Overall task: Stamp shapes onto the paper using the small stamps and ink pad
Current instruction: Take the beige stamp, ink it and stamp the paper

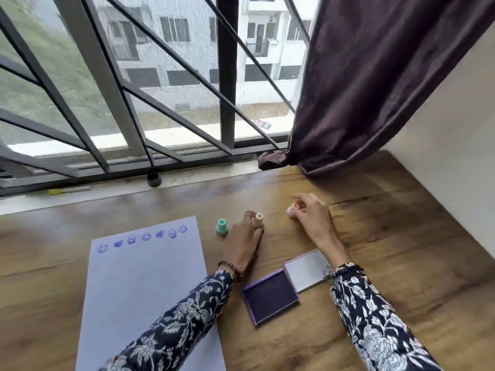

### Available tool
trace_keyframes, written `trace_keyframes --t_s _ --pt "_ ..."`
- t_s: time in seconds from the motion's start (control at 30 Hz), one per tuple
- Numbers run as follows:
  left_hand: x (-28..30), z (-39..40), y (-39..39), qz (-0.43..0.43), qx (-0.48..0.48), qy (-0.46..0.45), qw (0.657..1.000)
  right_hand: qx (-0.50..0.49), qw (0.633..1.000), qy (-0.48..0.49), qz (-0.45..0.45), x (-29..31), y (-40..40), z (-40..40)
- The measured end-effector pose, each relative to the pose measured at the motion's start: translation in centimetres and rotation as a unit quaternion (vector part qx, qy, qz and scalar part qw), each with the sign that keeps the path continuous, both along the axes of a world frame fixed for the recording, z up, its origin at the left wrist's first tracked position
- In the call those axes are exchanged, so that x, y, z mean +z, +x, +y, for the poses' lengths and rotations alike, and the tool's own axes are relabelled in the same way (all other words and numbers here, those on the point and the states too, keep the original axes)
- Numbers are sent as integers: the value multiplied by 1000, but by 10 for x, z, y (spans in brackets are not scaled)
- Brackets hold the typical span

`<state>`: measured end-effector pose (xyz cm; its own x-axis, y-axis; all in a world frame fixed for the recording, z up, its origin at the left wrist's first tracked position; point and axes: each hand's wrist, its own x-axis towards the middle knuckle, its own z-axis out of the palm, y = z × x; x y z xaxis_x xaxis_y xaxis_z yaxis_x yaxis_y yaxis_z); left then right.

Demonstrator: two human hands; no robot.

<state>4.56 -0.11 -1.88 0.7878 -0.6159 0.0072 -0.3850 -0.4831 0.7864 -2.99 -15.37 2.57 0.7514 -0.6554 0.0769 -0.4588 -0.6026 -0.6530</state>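
i see the paper (pixel 144 285) lying flat on the left part of the wooden table (pixel 388 250), with one row of purple stamped faces and hearts (pixel 146 236) along its far edge; the rest of the sheet is blank. just beside its far right corner stands the green stamp (pixel 222 226), upright and free. my left hand (pixel 242 245) rests on the table next to it, the fingers pressed around the beige stamp (pixel 258 220), which stands upright. my right hand (pixel 310 215) is further right, the fingertips pinching the pink stamp (pixel 292 210) just above the wood; the other fingers are loosely curled. the ink pad (pixel 270 297) lies open between my two wrists, its lid (pixel 308 269) folded back to the right, under my right forearm. right of the hand the table is bare up to the wall (pixel 442 156). a dark curtain (pixel 375 89) hangs down to the far edge.
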Motion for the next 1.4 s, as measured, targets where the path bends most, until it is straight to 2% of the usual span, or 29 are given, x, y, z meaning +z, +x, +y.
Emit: trace_keyframes --t_s 0.1,0.17,0.2,0.27,0.37,0.43,0.53,0.6,0.67,0.87,1.13,1.3,1.4 --pt "0 9 -3 -13 -12 -21 1000 -6 999 -44 10 0 -5 10" --pt "1 17 -7 -27 -23 -34 999 7 997 -71 -29 2 -13 26" --pt "3 22 -10 -22 -33 -42 998 32 996 -62 -51 4 -18 37" --pt "10 32 -16 6 -58 -70 996 100 991 20 -83 10 -29 61" --pt "25 47 -26 22 -83 -109 990 167 977 100 -85 17 -43 87" --pt "33 55 -32 31 -77 -129 988 154 975 118 -106 19 -48 94" --pt "45 74 -43 90 -68 -161 981 121 972 152 -130 23 -59 101" --pt "48 81 -44 138 -47 -189 971 107 961 215 -137 23 -61 102" --pt "52 87 -46 149 -23 -204 967 104 943 275 -153 24 -66 106" --pt "67 101 -57 94 -30 -216 971 101 897 378 -205 25 -72 124" --pt "62 112 -62 -4 -71 -175 982 12 877 441 -191 3 -70 148" --pt "48 118 -64 -43 -98 -150 983 -56 888 420 -179 -2 -74 154" --pt "40 121 -59 -34 -83 -147 985 -93 848 471 -225 -1 -77 149"
